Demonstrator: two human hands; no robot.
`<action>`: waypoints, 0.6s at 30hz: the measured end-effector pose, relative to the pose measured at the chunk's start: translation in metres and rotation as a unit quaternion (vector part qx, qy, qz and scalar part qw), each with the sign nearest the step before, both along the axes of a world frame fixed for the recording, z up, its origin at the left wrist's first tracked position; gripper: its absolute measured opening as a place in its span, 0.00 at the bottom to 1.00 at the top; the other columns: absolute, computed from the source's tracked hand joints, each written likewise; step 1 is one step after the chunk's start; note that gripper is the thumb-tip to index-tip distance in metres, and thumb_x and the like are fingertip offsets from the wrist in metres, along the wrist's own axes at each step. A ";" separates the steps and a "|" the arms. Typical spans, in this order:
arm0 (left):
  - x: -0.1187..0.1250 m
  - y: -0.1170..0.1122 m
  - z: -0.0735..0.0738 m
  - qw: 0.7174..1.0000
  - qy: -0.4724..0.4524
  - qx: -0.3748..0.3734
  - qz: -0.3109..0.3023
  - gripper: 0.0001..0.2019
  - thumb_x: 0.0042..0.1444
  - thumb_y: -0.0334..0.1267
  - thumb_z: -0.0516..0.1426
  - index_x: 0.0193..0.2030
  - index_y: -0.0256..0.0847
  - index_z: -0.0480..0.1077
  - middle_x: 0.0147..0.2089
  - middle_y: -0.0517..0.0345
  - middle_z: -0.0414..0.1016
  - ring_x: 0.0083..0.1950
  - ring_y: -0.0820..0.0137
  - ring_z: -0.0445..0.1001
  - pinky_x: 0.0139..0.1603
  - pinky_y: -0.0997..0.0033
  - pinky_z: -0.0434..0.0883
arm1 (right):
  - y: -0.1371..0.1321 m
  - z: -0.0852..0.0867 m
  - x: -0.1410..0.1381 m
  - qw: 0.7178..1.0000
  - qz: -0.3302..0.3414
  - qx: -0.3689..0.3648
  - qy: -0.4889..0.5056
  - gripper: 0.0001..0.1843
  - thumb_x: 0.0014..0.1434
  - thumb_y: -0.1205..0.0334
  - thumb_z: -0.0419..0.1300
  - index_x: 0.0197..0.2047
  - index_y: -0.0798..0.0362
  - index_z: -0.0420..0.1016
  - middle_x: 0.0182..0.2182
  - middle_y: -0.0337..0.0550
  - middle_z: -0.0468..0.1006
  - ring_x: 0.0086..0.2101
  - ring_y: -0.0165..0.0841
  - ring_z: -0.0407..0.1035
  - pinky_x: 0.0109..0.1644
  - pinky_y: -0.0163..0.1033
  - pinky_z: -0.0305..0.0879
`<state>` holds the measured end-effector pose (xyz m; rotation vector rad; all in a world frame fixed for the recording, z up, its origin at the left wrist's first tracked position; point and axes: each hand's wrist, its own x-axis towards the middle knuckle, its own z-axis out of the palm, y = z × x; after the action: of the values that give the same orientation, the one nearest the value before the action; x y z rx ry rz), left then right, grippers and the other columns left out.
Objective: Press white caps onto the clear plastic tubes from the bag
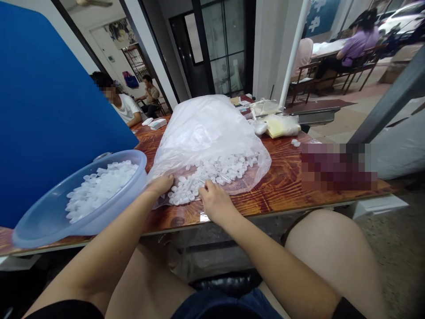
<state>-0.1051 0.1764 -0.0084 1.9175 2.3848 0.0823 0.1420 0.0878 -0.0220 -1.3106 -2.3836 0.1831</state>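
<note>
A big clear plastic bag [202, 126] lies on the table, its mouth toward me. Many small translucent plastic caps [222, 170] spill out across the bag's opening. My left hand [160, 185] is closed on the bag's near left edge, beside the pile. At the pile's front edge, my right hand [215, 201] has its fingers curled together against the caps; what they pinch is too small to make out. On the left, a blue plastic basin [137, 170] holds a heap of similar caps, tilted toward the table's front edge.
A blue panel [49, 110] rises behind the basin. On the wooden table [275, 177], a few loose caps [295, 142] and a yellowish plastic packet [282, 125] lie to the right. A grey metal post [385, 102] slants at right. Other people sit farther back.
</note>
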 end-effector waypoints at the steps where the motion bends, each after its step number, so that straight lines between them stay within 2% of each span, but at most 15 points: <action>1: -0.002 -0.003 -0.001 1.000 0.005 -0.002 0.007 0.25 0.64 0.53 0.47 0.55 0.36 0.70 0.56 0.42 0.74 0.56 0.58 0.73 0.57 0.52 0.66 | 0.001 0.000 -0.001 1.000 -0.001 -0.002 0.000 0.13 0.66 0.69 0.47 0.46 0.55 0.72 0.44 0.52 0.69 0.40 0.39 0.68 0.42 0.42 0.65; 6: 0.001 -0.012 -0.005 0.999 0.027 0.026 0.019 0.23 0.63 0.48 0.47 0.57 0.39 0.70 0.58 0.42 0.73 0.61 0.54 0.69 0.59 0.57 0.64 | 0.000 0.002 0.001 1.000 -0.015 -0.011 0.007 0.10 0.65 0.69 0.50 0.46 0.57 0.70 0.44 0.52 0.70 0.41 0.39 0.68 0.43 0.42 0.65; 11: 0.005 -0.014 -0.006 0.999 0.026 0.046 0.014 0.25 0.64 0.44 0.42 0.62 0.37 0.66 0.66 0.42 0.64 0.69 0.53 0.58 0.66 0.55 0.56 | -0.002 -0.001 0.002 0.999 -0.025 -0.011 0.017 0.10 0.65 0.70 0.49 0.46 0.57 0.69 0.44 0.52 0.71 0.42 0.39 0.67 0.44 0.41 0.64; 14: 0.003 -0.014 -0.005 0.999 0.018 0.043 0.026 0.27 0.65 0.45 0.42 0.65 0.35 0.63 0.67 0.40 0.63 0.69 0.55 0.58 0.67 0.54 0.55 | -0.001 -0.003 0.001 0.999 -0.028 -0.009 0.022 0.09 0.64 0.69 0.50 0.46 0.57 0.68 0.43 0.52 0.71 0.42 0.40 0.67 0.45 0.42 0.64; 18: 0.000 -0.013 -0.002 0.998 0.010 0.046 0.031 0.29 0.64 0.50 0.44 0.68 0.39 0.57 0.67 0.45 0.64 0.71 0.60 0.55 0.67 0.58 0.55 | 0.000 -0.004 0.000 0.999 -0.039 -0.008 0.030 0.09 0.63 0.69 0.49 0.45 0.57 0.67 0.43 0.53 0.71 0.42 0.40 0.67 0.45 0.43 0.64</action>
<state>-0.1048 0.1638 -0.0104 1.8915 2.4948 0.1803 0.1421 0.0875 -0.0261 -1.3823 -2.2811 0.2152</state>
